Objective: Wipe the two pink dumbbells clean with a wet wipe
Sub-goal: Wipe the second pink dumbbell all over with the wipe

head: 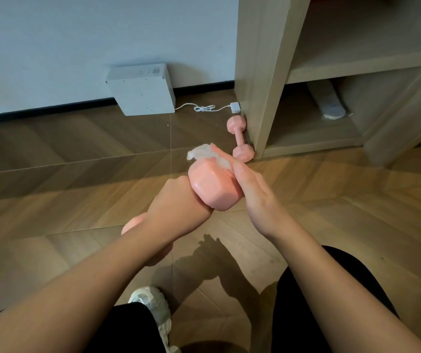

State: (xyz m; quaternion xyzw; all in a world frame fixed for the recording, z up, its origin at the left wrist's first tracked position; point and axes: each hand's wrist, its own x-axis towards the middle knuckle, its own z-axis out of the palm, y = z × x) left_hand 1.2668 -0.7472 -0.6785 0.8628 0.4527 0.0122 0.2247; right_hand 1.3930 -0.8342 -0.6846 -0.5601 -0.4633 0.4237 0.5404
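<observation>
Floor dumbbell (240, 141) lies tight against shelf unit's side panel (263, 98); reachable from left and above only. Bare wood floor (77, 161) to its left, wide open. Behind it: white cable (204, 107), plug block (235, 107), white box (142, 91) at wall. Left hand (176, 207), right hand (252, 189) and held dumbbell (214, 187) fill mid-air just in front. Shoe (151, 301) on near floor.

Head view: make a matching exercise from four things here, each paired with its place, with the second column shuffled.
Things
1. near dumbbell
2. far dumbbell
3. wet wipe
4. white box

Places
A. on the floor at the wall
B. gripped in the left hand
C. on the floor beside the shelf unit
D. under the right hand fingers, on a dumbbell head

Pairs: 1-B, 2-C, 3-D, 4-A
</observation>
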